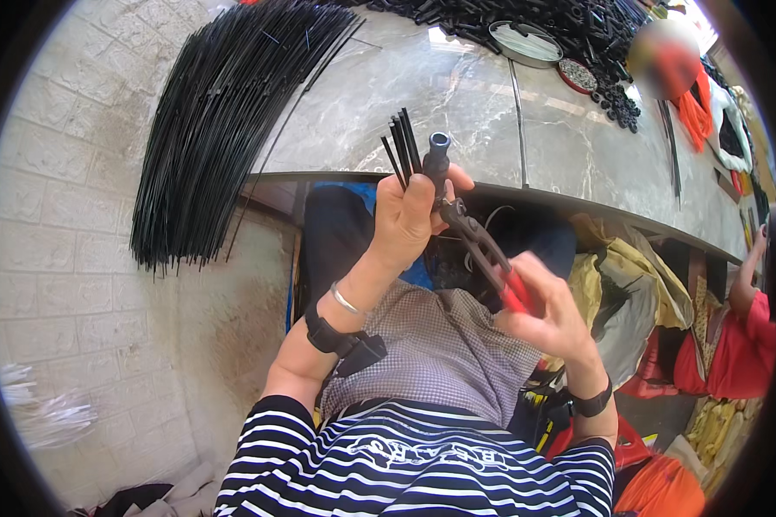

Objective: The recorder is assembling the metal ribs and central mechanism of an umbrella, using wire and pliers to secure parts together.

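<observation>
My left hand (403,228) is closed around several thin black rods (399,148) and a dark tubular fitting (437,155) with a round open end pointing up. It holds them in front of the table's near edge, above my lap. My right hand (550,308) grips the red handles of a pair of pliers (485,248). The pliers' jaws meet the lower part of the fitting beside my left fingers. My left fingers partly cover the jaws, so what exactly they bite on is hidden.
A large fan of long black rods (224,129) overhangs the left end of the grey marbled table (388,82). Black tubular parts (578,30), a round tin (526,43) and a small red-rimmed dish (577,76) lie at the back. Another person's arm (744,280) shows far right, near yellowish sacks (642,280).
</observation>
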Demonstrator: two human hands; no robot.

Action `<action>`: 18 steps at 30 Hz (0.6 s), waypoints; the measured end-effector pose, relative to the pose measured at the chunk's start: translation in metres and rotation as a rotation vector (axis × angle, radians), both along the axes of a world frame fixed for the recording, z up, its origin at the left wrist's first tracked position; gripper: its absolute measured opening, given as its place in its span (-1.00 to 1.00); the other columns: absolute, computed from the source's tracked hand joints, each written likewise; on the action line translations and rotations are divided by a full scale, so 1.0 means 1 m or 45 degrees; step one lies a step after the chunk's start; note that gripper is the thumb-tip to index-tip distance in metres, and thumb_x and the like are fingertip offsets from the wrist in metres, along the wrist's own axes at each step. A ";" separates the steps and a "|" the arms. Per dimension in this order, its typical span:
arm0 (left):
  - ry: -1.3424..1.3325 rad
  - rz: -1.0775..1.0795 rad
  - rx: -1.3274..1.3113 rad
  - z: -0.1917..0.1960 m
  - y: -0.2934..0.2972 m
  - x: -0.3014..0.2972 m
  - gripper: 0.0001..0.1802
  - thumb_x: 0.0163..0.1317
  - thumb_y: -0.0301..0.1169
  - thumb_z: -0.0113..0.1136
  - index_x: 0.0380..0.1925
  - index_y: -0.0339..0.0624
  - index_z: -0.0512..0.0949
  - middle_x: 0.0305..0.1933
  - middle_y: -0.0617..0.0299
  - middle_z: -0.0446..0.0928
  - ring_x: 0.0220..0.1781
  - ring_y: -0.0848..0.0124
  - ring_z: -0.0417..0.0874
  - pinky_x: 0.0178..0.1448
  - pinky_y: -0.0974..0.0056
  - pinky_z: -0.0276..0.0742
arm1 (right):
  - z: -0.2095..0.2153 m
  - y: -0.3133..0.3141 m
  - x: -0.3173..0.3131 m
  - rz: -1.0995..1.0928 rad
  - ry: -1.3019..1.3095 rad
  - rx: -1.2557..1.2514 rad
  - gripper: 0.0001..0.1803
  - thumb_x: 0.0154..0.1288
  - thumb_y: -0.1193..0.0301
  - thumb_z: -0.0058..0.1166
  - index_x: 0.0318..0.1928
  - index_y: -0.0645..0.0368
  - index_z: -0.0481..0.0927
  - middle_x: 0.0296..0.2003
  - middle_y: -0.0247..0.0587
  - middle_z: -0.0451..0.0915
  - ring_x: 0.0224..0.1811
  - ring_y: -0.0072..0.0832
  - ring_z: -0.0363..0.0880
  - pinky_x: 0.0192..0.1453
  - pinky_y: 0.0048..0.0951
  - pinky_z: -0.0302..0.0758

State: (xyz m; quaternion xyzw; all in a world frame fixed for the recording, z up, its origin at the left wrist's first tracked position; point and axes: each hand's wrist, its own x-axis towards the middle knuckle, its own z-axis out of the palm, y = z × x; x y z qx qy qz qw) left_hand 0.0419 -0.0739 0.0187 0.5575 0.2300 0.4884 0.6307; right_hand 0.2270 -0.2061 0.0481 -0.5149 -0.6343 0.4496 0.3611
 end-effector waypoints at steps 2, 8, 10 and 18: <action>0.006 -0.020 -0.030 -0.005 0.002 -0.003 -0.12 0.19 0.36 -0.13 -0.28 -0.46 0.51 -0.68 0.42 0.38 -0.72 0.73 0.20 -0.65 0.56 0.06 | 0.007 0.001 -0.013 -0.295 -0.315 0.218 -0.56 0.06 0.55 0.12 0.02 0.35 0.46 -0.28 -0.10 0.43 -0.29 -0.30 0.47 -0.25 -0.44 0.40; -0.028 0.055 0.008 -0.010 0.004 0.000 -0.13 0.20 0.34 -0.13 -0.29 -0.46 0.52 -0.66 0.42 0.41 -0.71 0.75 0.24 -0.64 0.58 0.08 | 0.010 -0.010 -0.020 -0.098 -0.222 -0.101 -0.65 0.12 0.42 0.25 -0.13 0.29 0.46 -0.65 -0.22 0.48 -0.67 -0.35 0.47 -0.52 -0.47 0.40; 0.006 0.038 0.001 -0.006 0.004 -0.002 -0.13 0.21 0.34 -0.13 -0.29 -0.46 0.52 -0.66 0.42 0.42 -0.70 0.75 0.25 -0.64 0.58 0.08 | 0.008 -0.008 -0.027 -0.418 -0.402 -0.019 -0.59 0.03 0.41 0.31 -0.14 0.26 0.44 -0.65 -0.22 0.49 -0.67 -0.36 0.44 -0.51 -0.50 0.39; -0.024 -0.061 0.013 -0.006 0.005 -0.004 -0.14 0.23 0.33 -0.15 -0.29 -0.46 0.52 -0.70 0.44 0.33 -0.72 0.74 0.20 -0.65 0.56 0.06 | -0.009 0.000 -0.003 -0.027 0.214 -0.204 -0.55 -0.06 0.51 0.24 -0.08 0.32 0.48 -0.39 -0.34 0.34 -0.36 -0.57 0.35 -0.30 -0.55 0.30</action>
